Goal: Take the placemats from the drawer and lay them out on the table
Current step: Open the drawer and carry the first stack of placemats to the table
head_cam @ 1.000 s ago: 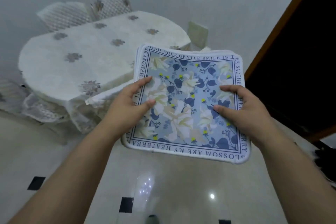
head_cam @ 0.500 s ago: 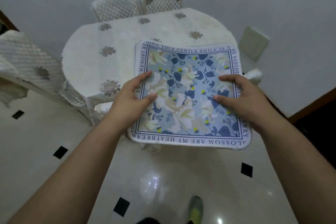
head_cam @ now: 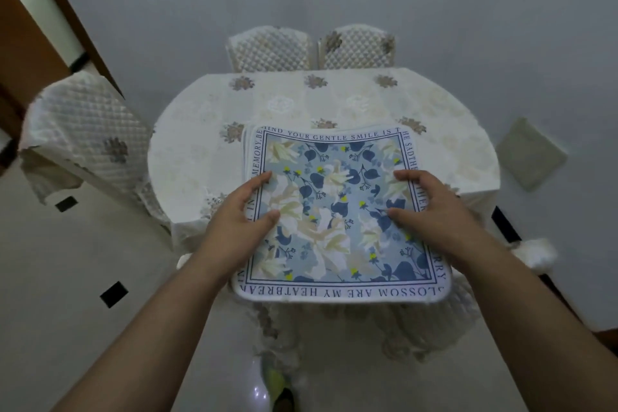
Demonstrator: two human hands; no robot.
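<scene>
The oval tabletop [head_cam: 207, 144] is ringed by covered chairs [head_cam: 83, 130], its cloth left bare. A stack of placemats [head_cam: 337, 211] is held above its near edge. The left hand [head_cam: 240, 224] and right hand [head_cam: 431, 211] are clamped on the side edges, thumbs on top.
</scene>
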